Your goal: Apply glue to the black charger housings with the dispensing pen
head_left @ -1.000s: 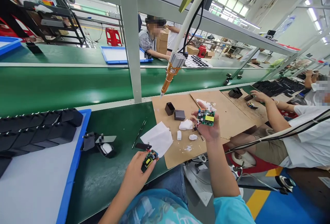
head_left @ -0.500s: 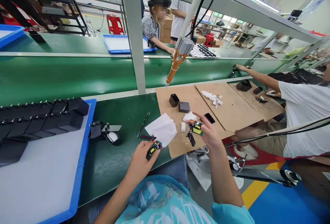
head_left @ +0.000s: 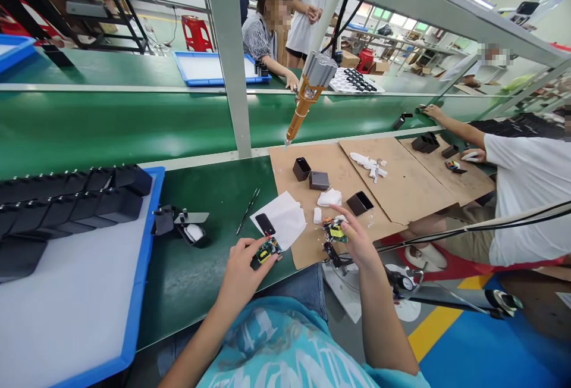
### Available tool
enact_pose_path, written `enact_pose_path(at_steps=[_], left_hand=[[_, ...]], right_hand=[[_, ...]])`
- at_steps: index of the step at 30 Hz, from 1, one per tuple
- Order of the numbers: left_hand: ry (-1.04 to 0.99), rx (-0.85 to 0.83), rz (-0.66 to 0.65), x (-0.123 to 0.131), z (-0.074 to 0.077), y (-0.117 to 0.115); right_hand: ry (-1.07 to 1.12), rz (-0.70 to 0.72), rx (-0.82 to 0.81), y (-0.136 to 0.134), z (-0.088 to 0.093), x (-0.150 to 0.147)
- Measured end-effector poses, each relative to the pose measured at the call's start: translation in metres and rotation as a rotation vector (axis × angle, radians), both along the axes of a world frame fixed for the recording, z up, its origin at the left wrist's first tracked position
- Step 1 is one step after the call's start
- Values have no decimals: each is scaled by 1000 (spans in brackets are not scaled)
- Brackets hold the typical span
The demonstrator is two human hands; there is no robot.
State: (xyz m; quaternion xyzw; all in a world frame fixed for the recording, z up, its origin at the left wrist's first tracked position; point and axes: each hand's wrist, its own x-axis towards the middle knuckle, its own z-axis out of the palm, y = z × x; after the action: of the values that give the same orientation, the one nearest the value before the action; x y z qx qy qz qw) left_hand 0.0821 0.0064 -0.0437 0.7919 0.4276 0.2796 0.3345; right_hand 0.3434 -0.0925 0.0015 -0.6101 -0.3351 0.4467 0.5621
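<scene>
My left hand (head_left: 243,270) is closed on a small circuit board (head_left: 268,250) with a yellow component, held near the table's front edge. A black rounded panel (head_left: 264,224), joined to that board by a red wire, extends over a white paper sheet (head_left: 288,214). In my right hand (head_left: 360,244) is a second circuit board (head_left: 336,231) with yellow and orange parts, pinched above the cardboard. A dark piece (head_left: 331,252) hangs below it. Close to my right hand are an open black housing (head_left: 360,203), a crumpled white cloth (head_left: 329,197) and a small white block (head_left: 317,215).
Two more housings, one black (head_left: 301,168) and one grey (head_left: 319,180), stand on the cardboard (head_left: 285,168). Tweezers (head_left: 247,210) lie left of the paper. A blue-rimmed tray (head_left: 141,293) holds black housings. An orange-bodied tool (head_left: 300,115) hangs overhead. A co-worker (head_left: 529,197) sits at right.
The black panel at my left hand has swung upward over the paper, now broad side showing. My right hand and its board have shifted slightly downward, uncovering more of the nearby housing.
</scene>
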Motion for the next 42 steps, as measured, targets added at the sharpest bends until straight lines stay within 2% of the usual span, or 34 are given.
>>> enact_pose_path(at_steps=[4, 9, 14, 19, 22, 26, 31, 36, 39, 42], left_hand=[[109, 156, 46, 5, 2, -2], [249, 300, 61, 3, 12, -3], [207, 378, 106, -8, 31, 5], [16, 323, -128, 3, 54, 8], [-34, 327, -241, 17, 61, 8], [-4, 316, -317, 30, 60, 9], [234, 362, -406, 43, 53, 12], [449, 437, -339, 59, 42, 18], [477, 374, -338, 64, 40, 22], [333, 208, -323, 63, 46, 23]], right_hand=[[37, 1, 14, 5, 1, -3], [129, 22, 53, 5, 4, -2], [147, 55, 62, 4, 7, -3], [98, 48, 81, 4, 8, -7], [120, 24, 92, 5, 8, -8], [154, -20, 96, 5, 8, -9], [90, -114, 81, 7, 5, -11], [33, -205, 115, 10, 0, -13], [66, -255, 168, 13, -2, -15], [187, -308, 231, 19, -2, -19]])
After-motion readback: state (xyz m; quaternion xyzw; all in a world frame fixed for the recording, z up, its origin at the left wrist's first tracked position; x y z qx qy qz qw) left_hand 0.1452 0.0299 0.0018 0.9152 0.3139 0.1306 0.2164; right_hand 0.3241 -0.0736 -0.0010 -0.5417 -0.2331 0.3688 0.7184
